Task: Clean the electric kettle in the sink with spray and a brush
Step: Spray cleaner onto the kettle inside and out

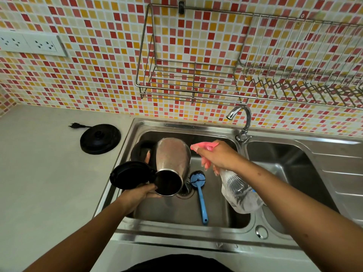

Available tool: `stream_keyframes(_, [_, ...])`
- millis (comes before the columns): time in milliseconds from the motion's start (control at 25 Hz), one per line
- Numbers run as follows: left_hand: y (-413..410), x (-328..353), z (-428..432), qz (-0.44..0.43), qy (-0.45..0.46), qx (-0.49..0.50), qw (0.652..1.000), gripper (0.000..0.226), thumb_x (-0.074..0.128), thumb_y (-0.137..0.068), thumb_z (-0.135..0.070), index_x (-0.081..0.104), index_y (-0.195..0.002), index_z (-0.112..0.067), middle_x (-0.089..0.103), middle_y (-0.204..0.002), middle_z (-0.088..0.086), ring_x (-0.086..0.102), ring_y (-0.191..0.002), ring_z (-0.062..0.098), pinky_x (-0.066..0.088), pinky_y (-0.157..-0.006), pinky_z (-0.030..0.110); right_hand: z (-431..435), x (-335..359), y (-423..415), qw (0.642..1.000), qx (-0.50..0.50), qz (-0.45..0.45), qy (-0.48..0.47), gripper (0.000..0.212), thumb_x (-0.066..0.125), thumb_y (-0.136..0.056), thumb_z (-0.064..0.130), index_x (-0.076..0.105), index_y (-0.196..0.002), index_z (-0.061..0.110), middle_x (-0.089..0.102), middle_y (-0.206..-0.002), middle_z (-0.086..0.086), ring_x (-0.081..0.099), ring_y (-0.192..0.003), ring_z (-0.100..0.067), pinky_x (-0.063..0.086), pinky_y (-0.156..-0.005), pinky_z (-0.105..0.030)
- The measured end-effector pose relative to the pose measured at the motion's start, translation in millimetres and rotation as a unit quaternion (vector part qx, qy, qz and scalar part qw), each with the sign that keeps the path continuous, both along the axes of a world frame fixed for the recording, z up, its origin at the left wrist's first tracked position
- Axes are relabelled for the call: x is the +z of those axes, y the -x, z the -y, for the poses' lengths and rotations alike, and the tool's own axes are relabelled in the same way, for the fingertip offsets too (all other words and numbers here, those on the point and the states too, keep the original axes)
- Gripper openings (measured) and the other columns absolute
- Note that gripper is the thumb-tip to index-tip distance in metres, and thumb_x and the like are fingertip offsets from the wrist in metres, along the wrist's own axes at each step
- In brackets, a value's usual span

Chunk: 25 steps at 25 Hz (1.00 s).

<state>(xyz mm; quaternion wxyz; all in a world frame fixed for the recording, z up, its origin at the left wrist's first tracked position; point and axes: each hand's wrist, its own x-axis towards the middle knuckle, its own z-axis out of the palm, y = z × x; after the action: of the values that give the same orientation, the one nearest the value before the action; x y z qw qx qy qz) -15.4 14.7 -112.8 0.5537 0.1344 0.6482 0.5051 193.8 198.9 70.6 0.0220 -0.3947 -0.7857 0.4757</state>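
A steel electric kettle (172,160) lies tilted over the left sink basin (216,213), its open mouth facing me and its black lid (130,174) swung open to the left. My left hand (144,190) grips the kettle at its rim and handle side. My right hand (218,156) holds a clear spray bottle (240,193) by its pink trigger head (204,146), the nozzle pointing at the kettle's side from a short distance. A blue-handled brush (200,195) lies on the basin floor beside the drain, under the kettle's right edge.
The kettle's black power base (100,138) with its cord sits on the counter at the left. A tap (242,122) stands between the two basins. The right basin (284,163) and a drainboard lie to the right. A wire rack (196,83) hangs on the tiled wall above.
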Motion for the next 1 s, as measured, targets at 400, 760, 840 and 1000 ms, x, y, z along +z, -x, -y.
stream_keyframes(400, [-6.8,7.8,-5.3,-0.002,-0.005,0.018,1.000,0.056,0.086,-0.053,-0.034,0.073,-0.101,-0.009,0.074,-0.104,0.014,0.069,-0.102,0.032,0.046,-0.103,0.051,13.1,-11.6,3.1,1.000,0.012,-0.007,-0.025,0.034,0.053,-0.090,0.054,0.066,-0.117,0.037,0.065,-0.069,-0.008,0.050,-0.035,-0.015,0.047,-0.042,-0.022])
stream_keyframes(760, [-12.7,20.3,-6.2,-0.023,0.005,0.008,1.000,0.018,0.063,-0.087,-0.008,0.069,-0.104,-0.007,0.072,-0.107,0.019,0.072,-0.094,0.030,0.054,-0.090,0.045,16.2,-21.4,3.5,0.999,0.005,-0.017,-0.043,0.036,0.052,-0.091,0.053,0.066,-0.119,0.036,0.064,-0.067,-0.007,0.052,-0.041,-0.017,0.049,-0.044,-0.026])
stream_keyframes(840, [-14.2,24.8,-5.7,-0.017,-0.007,0.009,1.000,0.017,0.058,-0.090,-0.003,0.067,-0.104,-0.004,0.073,-0.102,0.019,0.074,-0.086,0.026,0.060,-0.077,0.035,6.8,-18.0,-1.7,0.999,-0.019,-0.025,-0.043,0.032,0.053,-0.092,0.050,0.067,-0.118,0.037,0.066,-0.069,-0.007,0.053,-0.040,-0.015,0.050,-0.044,-0.025])
stream_keyframes(1000, [-19.9,37.5,-5.9,0.033,-0.047,0.010,0.998,0.024,0.043,-0.094,0.006,0.066,-0.097,0.002,0.075,-0.086,0.012,0.074,-0.075,0.019,0.061,-0.064,0.029,-12.1,-14.3,-15.0,0.999,-0.029,-0.022,-0.013,0.031,0.053,-0.095,0.040,0.063,-0.124,0.030,0.068,-0.073,-0.007,0.059,-0.050,-0.018,0.051,-0.043,-0.024])
